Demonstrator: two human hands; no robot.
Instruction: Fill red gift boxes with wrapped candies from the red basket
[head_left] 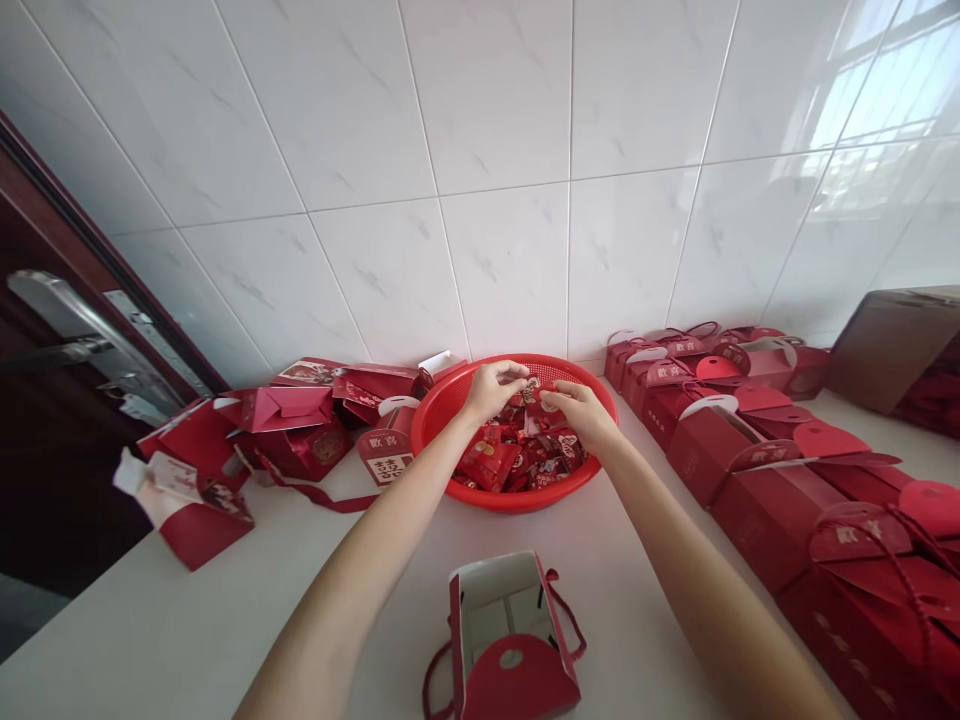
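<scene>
A red plastic basket (525,503) stands near the wall, holding many red wrapped packets (491,460). Over its left part is my left hand (496,388), fingers bent toward a small red and white packet (530,390); whether they grip it is unclear. My right hand (581,412) pinches a red packet (550,398) above the pile. Closer to me, an opened red gift box (517,675) with cord handles lies between my forearms, its pale inside showing nothing in it.
Rows of red gift boxes (757,500) line the right side, with a brown carton (892,345) behind. More red boxes (300,440) lie jumbled at the left on the white table (300,600). A door handle (90,330) shows at far left.
</scene>
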